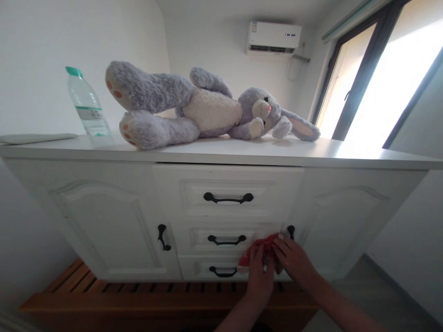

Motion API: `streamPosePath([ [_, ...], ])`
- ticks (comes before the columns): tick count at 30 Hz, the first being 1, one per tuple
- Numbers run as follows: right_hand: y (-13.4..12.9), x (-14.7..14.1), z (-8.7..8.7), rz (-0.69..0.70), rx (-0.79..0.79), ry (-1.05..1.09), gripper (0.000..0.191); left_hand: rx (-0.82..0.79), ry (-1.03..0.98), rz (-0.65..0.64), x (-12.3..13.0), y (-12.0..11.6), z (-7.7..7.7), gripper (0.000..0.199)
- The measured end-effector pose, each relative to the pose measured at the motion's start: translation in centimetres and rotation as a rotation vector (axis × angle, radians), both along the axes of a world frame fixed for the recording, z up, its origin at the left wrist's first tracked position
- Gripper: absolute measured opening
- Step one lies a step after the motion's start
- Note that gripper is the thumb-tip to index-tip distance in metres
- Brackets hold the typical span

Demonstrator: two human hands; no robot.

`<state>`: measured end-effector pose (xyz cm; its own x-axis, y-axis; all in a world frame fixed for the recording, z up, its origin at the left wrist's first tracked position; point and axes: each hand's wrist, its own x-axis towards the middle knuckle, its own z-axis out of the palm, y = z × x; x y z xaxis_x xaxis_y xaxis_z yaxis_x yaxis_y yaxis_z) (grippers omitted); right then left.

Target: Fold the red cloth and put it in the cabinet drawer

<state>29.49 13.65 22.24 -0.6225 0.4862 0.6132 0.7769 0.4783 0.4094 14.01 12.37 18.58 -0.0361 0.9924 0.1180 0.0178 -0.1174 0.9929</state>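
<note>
A small red packet [261, 249], with a pale strip along its upper edge, was held upright and slightly crumpled. It was pressed close to the front of the white drawers, low down and just beside a dark door handle, and was partly covered by fingers.

A room in a home, likely a bedroom.
A plush rabbit [211, 108] lies on a white dresser [104, 216] with black drawer handles; a wall air conditioner [273, 38] hangs beside a large window [391, 78].
</note>
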Motion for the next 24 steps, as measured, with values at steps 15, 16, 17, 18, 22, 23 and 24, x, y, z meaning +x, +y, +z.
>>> streamPosePath([
  [15,3.4,-17.1,-8.3,0.183,-0.113,0.182,0.016,0.111,0.300,0.332,-15.5,1.0,-7.6,0.044],
  [16,3.7,-18.8,-8.4,0.197,-0.118,0.186,0.016,0.114,0.337,0.349,-17.0,1.2,-7.8,0.045],
  [17,3.9,-20.4,-8.5,0.210,-0.118,0.192,0.016,0.110,0.368,0.371,-18.5,1.4,-8.0,0.046],
  [18,4.0,-21.9,-8.5,0.222,-0.114,0.199,0.016,0.103,0.394,0.398,-19.9,1.5,-8.0,0.046],
  [22,4.0,-26.6,-7.4,0.242,-0.103,0.251,0.009,0.132,0.464,0.521,-23.7,1.6,-7.0,0.049],
  [23,3.9,-27.3,-6.8,0.239,-0.091,0.273,0.009,0.163,0.480,0.550,-24.1,1.5,-6.3,0.049],
  [24,3.8,-27.8,-6.1,0.234,-0.077,0.292,0.009,0.203,0.495,0.574,-24.4,1.3,-5.4,0.048],
])
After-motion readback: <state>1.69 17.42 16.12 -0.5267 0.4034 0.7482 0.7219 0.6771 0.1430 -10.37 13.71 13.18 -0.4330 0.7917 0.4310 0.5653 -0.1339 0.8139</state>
